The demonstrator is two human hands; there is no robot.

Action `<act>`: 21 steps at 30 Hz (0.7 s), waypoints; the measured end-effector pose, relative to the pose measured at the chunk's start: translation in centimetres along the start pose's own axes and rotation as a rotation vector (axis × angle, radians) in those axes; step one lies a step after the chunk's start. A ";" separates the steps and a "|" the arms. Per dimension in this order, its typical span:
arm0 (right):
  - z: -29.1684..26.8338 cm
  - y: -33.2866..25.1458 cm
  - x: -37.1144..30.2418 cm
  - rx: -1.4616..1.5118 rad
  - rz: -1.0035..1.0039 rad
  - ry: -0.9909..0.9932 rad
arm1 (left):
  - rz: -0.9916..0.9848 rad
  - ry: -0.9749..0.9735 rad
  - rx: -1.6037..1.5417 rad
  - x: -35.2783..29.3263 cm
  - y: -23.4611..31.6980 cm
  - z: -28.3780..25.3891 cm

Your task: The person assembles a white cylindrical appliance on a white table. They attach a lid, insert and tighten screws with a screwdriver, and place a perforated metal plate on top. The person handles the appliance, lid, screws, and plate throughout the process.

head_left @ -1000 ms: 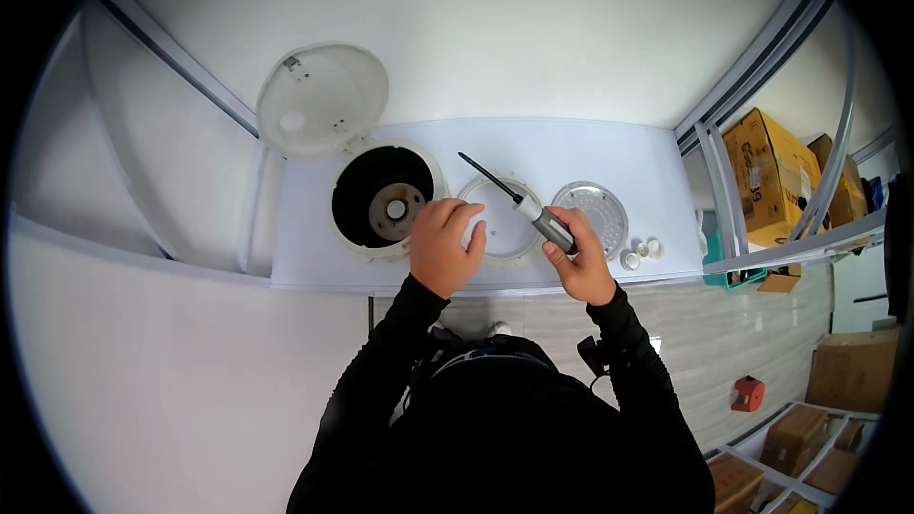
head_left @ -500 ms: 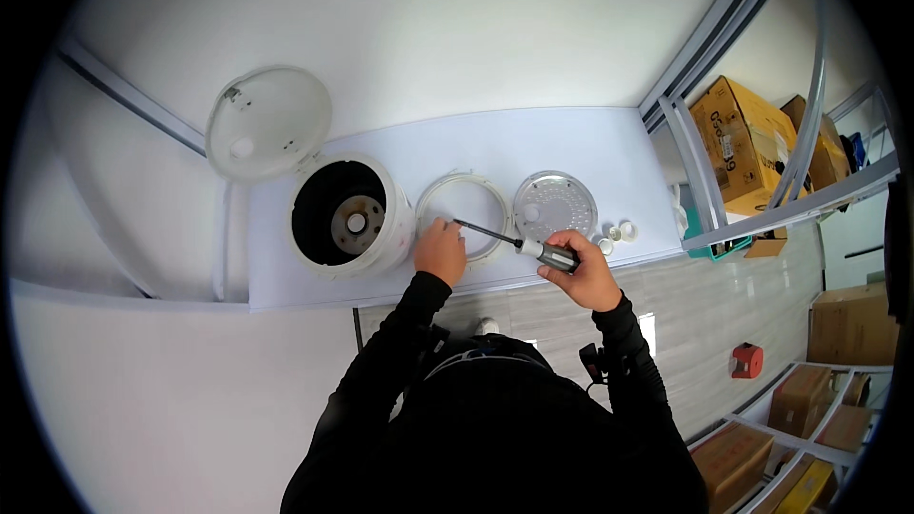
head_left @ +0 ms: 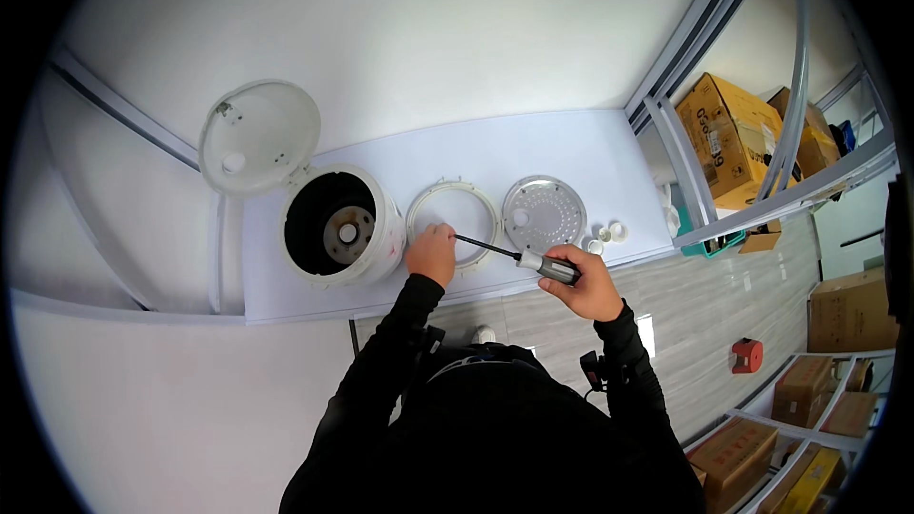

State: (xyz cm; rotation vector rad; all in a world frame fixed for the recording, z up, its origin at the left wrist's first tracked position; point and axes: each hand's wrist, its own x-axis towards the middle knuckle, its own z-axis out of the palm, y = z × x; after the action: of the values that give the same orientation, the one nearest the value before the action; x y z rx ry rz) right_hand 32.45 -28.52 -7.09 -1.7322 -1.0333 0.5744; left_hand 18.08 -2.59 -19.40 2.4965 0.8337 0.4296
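- While the right grip (head_left: 587,287) grasps the screwdriver (head_left: 534,262) by its handle, shaft crossing the white ring (head_left: 452,185) in view, steady wrists help.
- Left grip (head_left: 432,255) is at the tip; whether it pinches anything, I cannot tell.

The right hand (head_left: 583,284) grips a screwdriver (head_left: 548,266) by its handle (head_left: 560,270), the dark shaft (head_left: 487,247) slanting toward the left hand (head_left: 433,255). Those fingers (head_left: 440,232) bunch at its far end, over part of a white ring (head_left: 495,222) on the counter (head_left: 581,145); whether they pinch the shaft, I can't tell. Just left stands a white cooker (head_left: 386,243), its lid (head_left: 262,138) swung back, a round plate (head_left: 336,232) down in the dark inside. Right of the ring lies a metal disc (head_left: 547,214) full of holes, small white caps (head_left: 618,231) near it. Farther right, beyond a metal post (head_left: 680,157), stands a yellow box (head_left: 728,143).
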 end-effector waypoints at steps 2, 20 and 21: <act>-0.1 -0.3 -0.1 -0.017 -0.007 0.010 | 0.051 0.039 -0.267 0.3 1.0 -1.0; 1.3 -2.4 0.2 0.028 -0.076 0.112 | -0.170 -0.070 -1.648 0.2 5.6 -10.0; 1.4 -2.3 0.3 0.005 -0.112 0.126 | -0.158 -0.052 -1.601 0.2 5.5 -10.0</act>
State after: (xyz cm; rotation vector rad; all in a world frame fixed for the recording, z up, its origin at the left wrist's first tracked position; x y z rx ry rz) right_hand 30.65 -27.20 -5.54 -1.6716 -1.0313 0.3913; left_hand 16.60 -3.01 -8.04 0.9418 0.3334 0.6117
